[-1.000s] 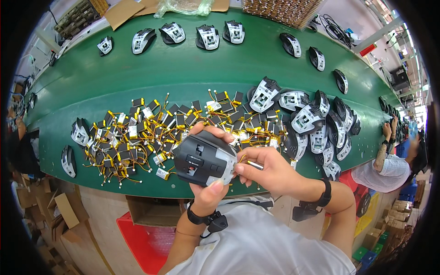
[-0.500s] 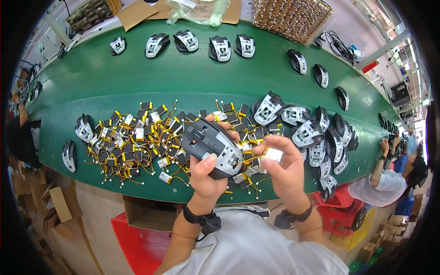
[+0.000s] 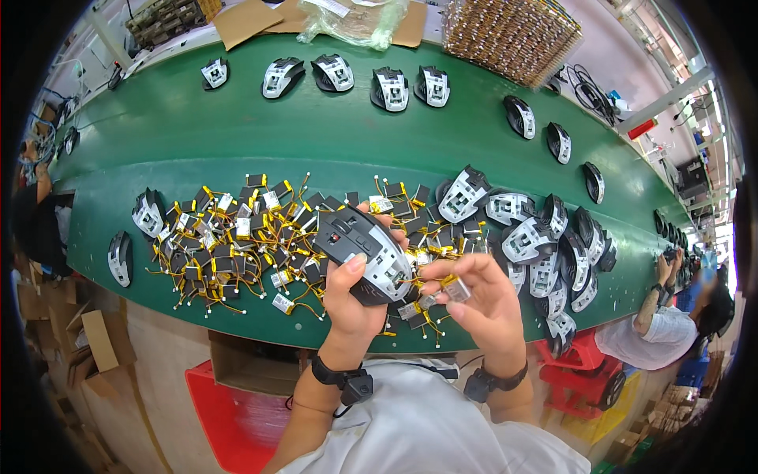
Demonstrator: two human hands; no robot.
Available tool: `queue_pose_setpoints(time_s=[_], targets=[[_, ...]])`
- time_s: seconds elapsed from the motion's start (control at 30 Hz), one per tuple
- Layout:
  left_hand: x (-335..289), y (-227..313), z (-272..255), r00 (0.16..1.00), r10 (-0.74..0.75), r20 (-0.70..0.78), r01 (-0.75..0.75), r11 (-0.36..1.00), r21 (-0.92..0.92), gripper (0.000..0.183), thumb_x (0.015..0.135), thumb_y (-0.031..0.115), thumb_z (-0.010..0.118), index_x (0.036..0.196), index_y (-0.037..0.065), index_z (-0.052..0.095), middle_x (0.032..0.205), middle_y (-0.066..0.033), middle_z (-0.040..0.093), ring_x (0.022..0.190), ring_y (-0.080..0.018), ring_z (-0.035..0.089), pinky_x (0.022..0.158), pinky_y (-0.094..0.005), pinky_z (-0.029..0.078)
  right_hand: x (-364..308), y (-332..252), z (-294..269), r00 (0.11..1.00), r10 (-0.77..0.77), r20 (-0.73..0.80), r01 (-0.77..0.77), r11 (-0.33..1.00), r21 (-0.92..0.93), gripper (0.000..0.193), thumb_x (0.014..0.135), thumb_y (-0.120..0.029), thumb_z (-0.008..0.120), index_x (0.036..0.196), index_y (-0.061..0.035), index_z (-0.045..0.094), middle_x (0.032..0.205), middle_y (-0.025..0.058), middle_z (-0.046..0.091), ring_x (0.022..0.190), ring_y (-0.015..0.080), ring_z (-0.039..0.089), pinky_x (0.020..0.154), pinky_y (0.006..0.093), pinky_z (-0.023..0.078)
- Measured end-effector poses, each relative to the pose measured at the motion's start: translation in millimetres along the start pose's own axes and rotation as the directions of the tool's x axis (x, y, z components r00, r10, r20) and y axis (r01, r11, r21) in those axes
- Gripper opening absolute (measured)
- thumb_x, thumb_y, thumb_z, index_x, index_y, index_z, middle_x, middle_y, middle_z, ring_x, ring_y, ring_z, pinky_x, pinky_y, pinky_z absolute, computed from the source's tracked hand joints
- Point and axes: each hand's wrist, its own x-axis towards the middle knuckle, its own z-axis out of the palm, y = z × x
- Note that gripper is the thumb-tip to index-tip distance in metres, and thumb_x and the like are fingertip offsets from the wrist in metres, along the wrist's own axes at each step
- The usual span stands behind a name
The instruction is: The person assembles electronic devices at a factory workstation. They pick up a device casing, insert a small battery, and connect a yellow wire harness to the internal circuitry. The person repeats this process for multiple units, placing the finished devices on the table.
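A black and silver computer mouse sits in my left hand, fingers and thumb wrapped round its sides, with an opening in its silver part facing up. My right hand pinches a small silver battery pack with yellow tape, just right of the mouse. Thin wires seem to run from the battery toward the mouse; I cannot make out whether they join it. Beneath and left of my hands lies a loose heap of similar wired batteries.
Several similar mice are piled on the green workbench to the right. More mice stand along its far side. A stacked tray of parts is at the back. A red bin is below the bench; a person works at far right.
My right hand has come down a little and the battery in it has tilted. The mouse in my left hand keeps nearly the same place. The whole view has shifted slightly.
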Motion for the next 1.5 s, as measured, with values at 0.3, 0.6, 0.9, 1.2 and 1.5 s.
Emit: queue_pose_setpoints(time_s=[0.3, 0.6, 0.9, 1.2, 1.5], targets=[[-2, -1, 3, 0.999, -0.032, -0.004, 0.032, 0.999, 0.01, 0.072, 0.076, 0.026, 0.061, 0.14, 0.001, 0.038, 0.123, -0.017, 0.056, 0.111, -0.0294, 0.059, 0.098, -0.0413, 0.048, -4, 20, -6, 0.987, -0.11, -0.113, 0.12, 0.989, 0.085, 0.043, 0.09, -0.001, 0.064, 0.128, 0.0001, 0.042, 0.116, 0.0216, 0.063, 0.087, 0.0164, 0.066, 0.078, 0.028, 0.055], [-7, -7, 7, 0.998, -0.068, 0.003, 0.068, 0.998, -0.002, 0.071, 0.078, 0.024, 0.061, 0.141, 0.002, 0.038, 0.126, -0.0175, 0.055, 0.112, -0.029, 0.059, 0.097, -0.0418, 0.049, 17, 39, 5, 0.829, -0.554, 0.078, 0.379, 0.452, -0.808, 0.051, 0.081, -0.001, 0.073, 0.13, 0.0034, 0.058, 0.091, 0.0094, 0.061, 0.068, 0.0131, 0.057, 0.063, 0.0256, 0.049], [-4, -6, 3, 0.999, -0.039, 0.034, 0.04, 0.999, -0.015, 0.072, 0.077, 0.025, 0.061, 0.141, 0.001, 0.038, 0.125, -0.0184, 0.055, 0.112, -0.0311, 0.059, 0.097, -0.0427, 0.049, 15, 40, 3, 0.79, -0.612, 0.025, 0.302, 0.354, -0.885, 0.042, 0.083, 0.004, 0.069, 0.125, 0.0008, 0.064, 0.096, 0.0135, 0.067, 0.077, 0.0194, 0.065, 0.067, 0.0264, 0.051], [-3, -8, 3, 0.999, -0.049, 0.017, 0.049, 0.999, 0.012, 0.072, 0.076, 0.027, 0.061, 0.14, 0.002, 0.038, 0.124, -0.0176, 0.054, 0.111, -0.0296, 0.059, 0.097, -0.0419, 0.049, 6, 34, 19, 0.938, -0.151, -0.311, 0.147, 0.988, -0.036, 0.023, 0.092, 0.0, 0.065, 0.114, 0.006, 0.066, 0.1, 0.0097, 0.066, 0.079, 0.0084, 0.06, 0.065, 0.0214, 0.05], [-5, -7, 11, 0.998, 0.065, -0.006, -0.064, 0.991, 0.114, 0.08, 0.072, 0.034, 0.064, 0.141, 0.001, 0.038, 0.12, -0.0162, 0.055, 0.105, -0.0283, 0.057, 0.097, -0.0419, 0.047, 3, 42, 17, 0.948, -0.144, -0.284, 0.066, 0.961, -0.267, 0.021, 0.089, 0.001, 0.068, 0.109, 0.0065, 0.065, 0.099, 0.0096, 0.063, 0.077, 0.0114, 0.063, 0.068, 0.0252, 0.055]])
